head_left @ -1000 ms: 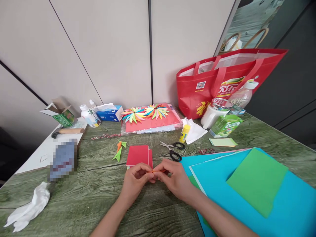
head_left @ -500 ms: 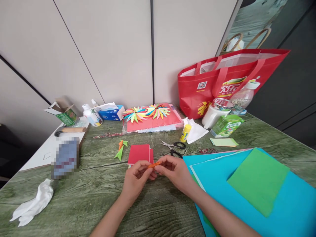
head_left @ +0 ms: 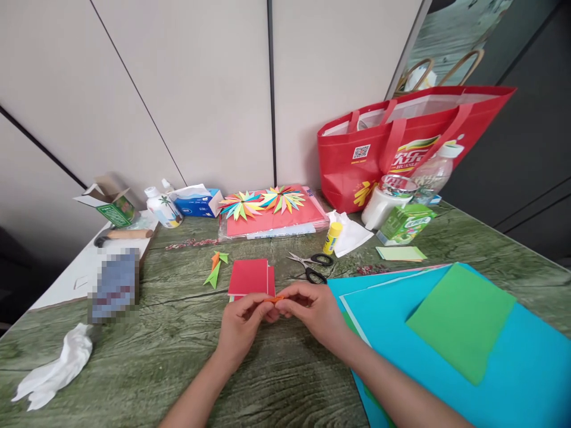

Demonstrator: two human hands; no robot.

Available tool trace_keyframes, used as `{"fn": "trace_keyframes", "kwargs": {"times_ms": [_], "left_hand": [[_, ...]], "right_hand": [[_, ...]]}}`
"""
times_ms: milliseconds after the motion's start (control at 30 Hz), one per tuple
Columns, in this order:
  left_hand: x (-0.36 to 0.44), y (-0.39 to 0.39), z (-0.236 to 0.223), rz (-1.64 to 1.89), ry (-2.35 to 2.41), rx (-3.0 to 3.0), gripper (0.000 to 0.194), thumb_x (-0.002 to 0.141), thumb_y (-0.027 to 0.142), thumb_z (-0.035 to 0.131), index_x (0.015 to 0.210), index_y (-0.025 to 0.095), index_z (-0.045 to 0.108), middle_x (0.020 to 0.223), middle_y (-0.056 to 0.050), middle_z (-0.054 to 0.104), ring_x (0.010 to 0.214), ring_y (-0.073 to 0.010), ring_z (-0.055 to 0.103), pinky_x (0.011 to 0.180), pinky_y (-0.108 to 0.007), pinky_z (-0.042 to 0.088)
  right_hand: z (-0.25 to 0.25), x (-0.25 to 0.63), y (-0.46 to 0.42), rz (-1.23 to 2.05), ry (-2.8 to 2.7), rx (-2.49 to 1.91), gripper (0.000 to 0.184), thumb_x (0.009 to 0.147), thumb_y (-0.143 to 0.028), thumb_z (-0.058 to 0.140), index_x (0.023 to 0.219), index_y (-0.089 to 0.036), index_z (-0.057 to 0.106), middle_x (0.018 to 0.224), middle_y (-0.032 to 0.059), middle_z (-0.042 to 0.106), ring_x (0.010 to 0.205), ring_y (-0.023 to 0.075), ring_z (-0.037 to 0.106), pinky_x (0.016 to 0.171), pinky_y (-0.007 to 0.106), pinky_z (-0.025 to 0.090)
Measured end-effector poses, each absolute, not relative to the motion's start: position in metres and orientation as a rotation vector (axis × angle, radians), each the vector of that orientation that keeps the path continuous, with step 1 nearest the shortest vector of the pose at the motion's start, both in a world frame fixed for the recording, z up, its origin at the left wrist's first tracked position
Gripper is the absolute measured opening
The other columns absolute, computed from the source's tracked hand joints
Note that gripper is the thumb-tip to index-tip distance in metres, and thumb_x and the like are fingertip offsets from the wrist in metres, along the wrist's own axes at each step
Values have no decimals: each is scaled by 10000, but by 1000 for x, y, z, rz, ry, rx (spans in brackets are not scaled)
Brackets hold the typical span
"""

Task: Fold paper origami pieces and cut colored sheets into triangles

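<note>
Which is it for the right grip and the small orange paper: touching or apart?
Touching. The head view shows the orange paper pinched at one end by the right grip, thumb and finger against it.

Orange paper; 2 multicoloured stars; red bag.

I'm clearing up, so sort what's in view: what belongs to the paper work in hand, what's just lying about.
Likely the job's: orange paper in the left hand and right hand; red paper squares; paper starbursts; scissors; glue stick.

Apparently just lying about: crumpled white tissue; wooden-handled tool; red bag; green carton; clear bottle.
</note>
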State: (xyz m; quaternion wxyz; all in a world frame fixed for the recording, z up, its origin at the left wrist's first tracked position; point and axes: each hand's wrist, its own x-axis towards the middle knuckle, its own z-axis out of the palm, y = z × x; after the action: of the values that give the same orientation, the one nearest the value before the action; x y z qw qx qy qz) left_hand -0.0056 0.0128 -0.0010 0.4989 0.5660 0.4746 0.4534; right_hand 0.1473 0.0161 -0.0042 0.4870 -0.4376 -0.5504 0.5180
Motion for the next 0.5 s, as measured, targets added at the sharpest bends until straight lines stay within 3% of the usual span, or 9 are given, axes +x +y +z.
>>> {"fn": "trace_keyframes", "kwargs": {"times_ms": [500], "left_hand": [[-3,11,1,1106,1115,1313,170,703,313,638,706,145,665,557,-16,640,455,-131,582,471,-236,494]], "right_hand": [[3,146,12,1142,-1398,-1028,129,745,-260,606,663,-164,630,619,6,593,577,107,540,525,209,441]]}}
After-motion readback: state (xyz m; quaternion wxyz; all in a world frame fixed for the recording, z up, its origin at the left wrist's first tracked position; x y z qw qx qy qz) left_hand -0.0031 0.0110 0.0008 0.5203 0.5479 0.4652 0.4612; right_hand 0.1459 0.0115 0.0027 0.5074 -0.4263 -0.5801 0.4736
